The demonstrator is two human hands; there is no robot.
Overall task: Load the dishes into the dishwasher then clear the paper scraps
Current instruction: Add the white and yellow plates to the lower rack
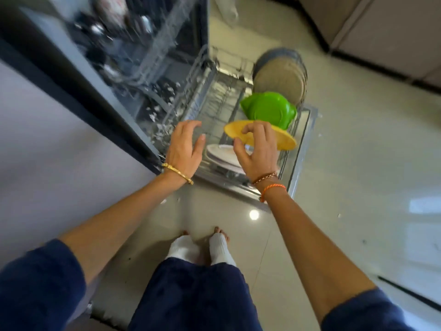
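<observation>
Both hands hover over the pulled-out dishwasher rack (300, 144). The left hand (185, 149) is empty, fingers spread. The right hand (259, 149), fingers loosely curled and apart, sits at the yellow plate (285, 139), which leans near the green dish (269, 109). White plates (220, 154) lie below.

The pulled-out grey wire lower dishwasher rack (229, 96) carries a stack of white plates (222, 155) at 6 o'clock. A yellow plastic plate (285, 139) stands at 4 o'clock, a bright green plastic dish (269, 109) behind it at 3 o'clock, and beige round plates (278, 80) on edge at 1 o'clock.
</observation>
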